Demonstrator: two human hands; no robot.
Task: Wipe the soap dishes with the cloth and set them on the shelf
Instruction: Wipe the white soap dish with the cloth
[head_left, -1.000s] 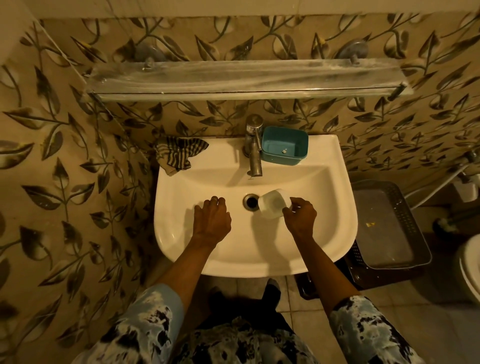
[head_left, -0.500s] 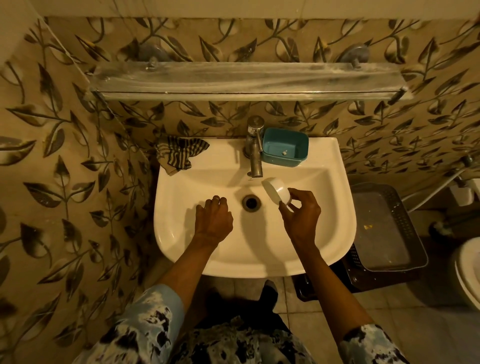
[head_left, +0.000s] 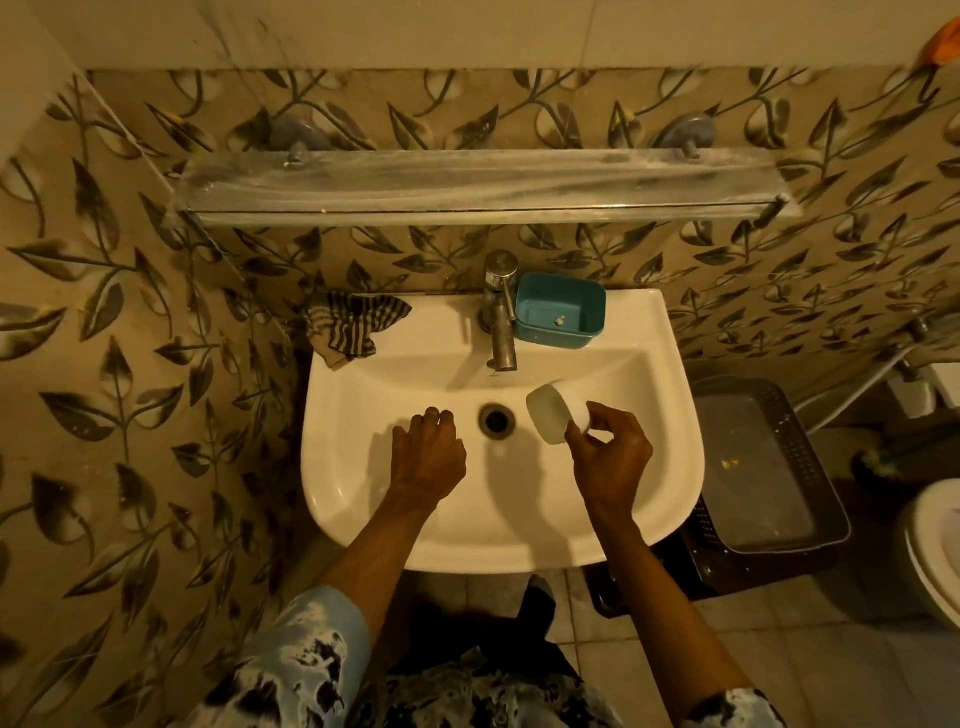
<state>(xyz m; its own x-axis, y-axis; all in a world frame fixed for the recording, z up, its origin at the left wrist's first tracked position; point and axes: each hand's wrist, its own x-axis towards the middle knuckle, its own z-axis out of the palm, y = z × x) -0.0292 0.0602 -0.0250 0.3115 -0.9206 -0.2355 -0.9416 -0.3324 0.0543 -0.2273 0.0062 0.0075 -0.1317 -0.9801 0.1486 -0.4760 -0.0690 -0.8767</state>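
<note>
No writing is legible. The right hand (head_left: 610, 457) pinches a white soap dish (head_left: 556, 415) at the drain's (head_left: 497, 420) three o'clock; the left hand (head_left: 428, 454) rests spread in the sink (head_left: 649, 415). The teal soap dish (head_left: 560, 310) holds one white speck.

White basin (head_left: 649, 415) at frame centre, with a dull grey metal tap (head_left: 500, 317) at its upper middle, a teal soap dish (head_left: 561, 310) with a paler speck inside just right of the tap, a white soap dish (head_left: 556, 413) right of the dark drain (head_left: 497, 420), and a cloth (head_left: 353, 325) striped dark and pale at the basin's upper left. Wall tiles (head_left: 104, 312) across the left and upper frame: tan ground, dark grey-brown leaf-and-stem pattern; cloudy, white-streaked clear shelf (head_left: 467, 184) across the upper frame. Sleeves (head_left: 291, 670) at the bottom: pale blue, blotched black and white; dark brown perforated basket (head_left: 800, 441) at right; orange scrap (head_left: 943, 41) in the upper right corner.
</note>
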